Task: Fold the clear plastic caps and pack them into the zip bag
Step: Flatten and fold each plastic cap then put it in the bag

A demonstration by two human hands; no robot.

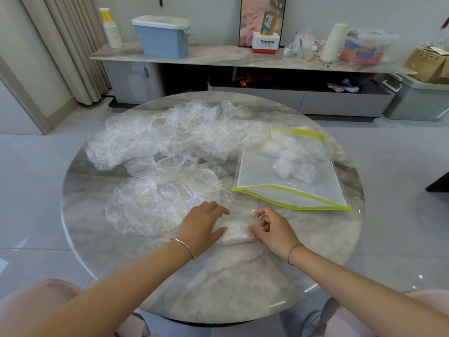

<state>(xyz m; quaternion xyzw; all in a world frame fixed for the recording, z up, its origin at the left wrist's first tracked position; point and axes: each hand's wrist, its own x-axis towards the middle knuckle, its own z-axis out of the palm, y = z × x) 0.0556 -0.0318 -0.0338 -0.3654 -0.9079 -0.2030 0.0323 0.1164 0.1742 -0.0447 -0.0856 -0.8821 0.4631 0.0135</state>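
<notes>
A folded clear plastic cap (234, 235) lies as a small white wad on the round marble table (218, 283), between my hands. My left hand (202, 227) presses flat on its left end, fingers fairly straight. My right hand (272, 229) pinches its right end with curled fingers. One spread cap (158, 203) lies just left of my left hand. A heap of loose caps (170, 135) fills the far left of the table. The zip bag (289, 176), clear with a yellow-green edge, lies at the right with several folded caps inside.
Behind the table runs a low marble sideboard (218, 57) carrying a blue bin (162, 36), paper cups, a Panasonic box and bagged items. A cardboard box and a grey bin stand at the far right. Curtains hang at the left. My knees sit under the table's near edge.
</notes>
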